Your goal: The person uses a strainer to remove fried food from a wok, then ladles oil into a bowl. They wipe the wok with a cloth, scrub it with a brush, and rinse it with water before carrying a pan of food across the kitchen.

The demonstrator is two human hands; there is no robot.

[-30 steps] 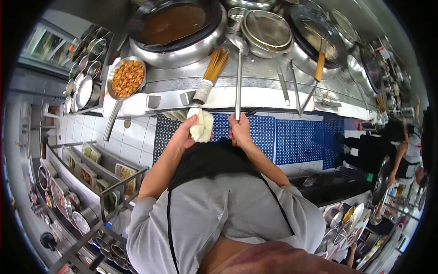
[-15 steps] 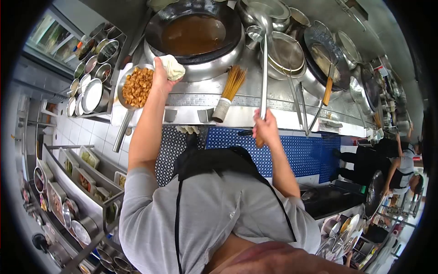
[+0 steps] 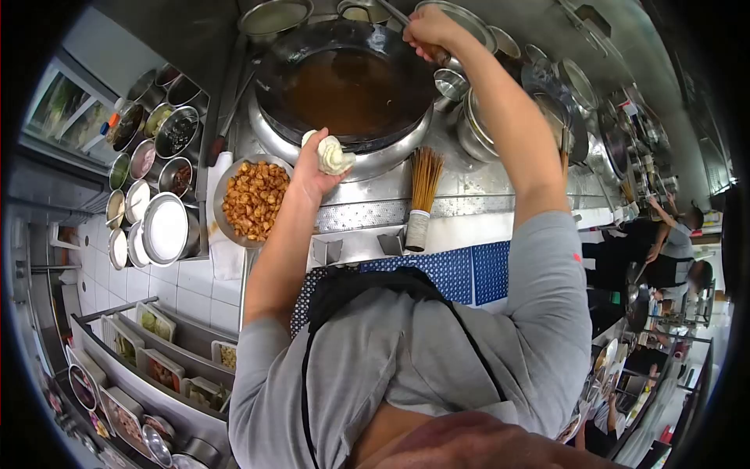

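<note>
Gripping tight: your left hand [image 3: 312, 168] is closed around a bunched pale cloth [image 3: 332, 153]; the cloth sits pressed against the near rim of the big wok [image 3: 297, 59], at the edge of the steel ring beneath it; your right hand [image 3: 426, 27] is closed on the wooden end of a ladle handle [image 3: 441, 55], raised over the wok's far right side; the ladle's bowl is hidden from view.

Wok holds a brown liquid [image 3: 351, 90], surface flat; it stands on the steel desk [image 3: 500, 184] straight ahead of you.

Just left of your left wrist, a metal pan of fried golden-brown cubes [image 3: 254, 199], resting on the desk edge, close to your forearm but apart from the cloth.

Bamboo brush [image 3: 422, 195] lies on the desk between your two arms, bristles toward the wok, wrapped handle toward you.

Far left: cluster of round steel seasoning bowls [image 3: 152, 168], some lidded.

Right of the wok: stacked steel bowls and strainers [image 3: 480, 125], partly behind your right forearm.

Another person [image 3: 664, 250] in dark clothes stands at the far right, well apart from you.
</note>
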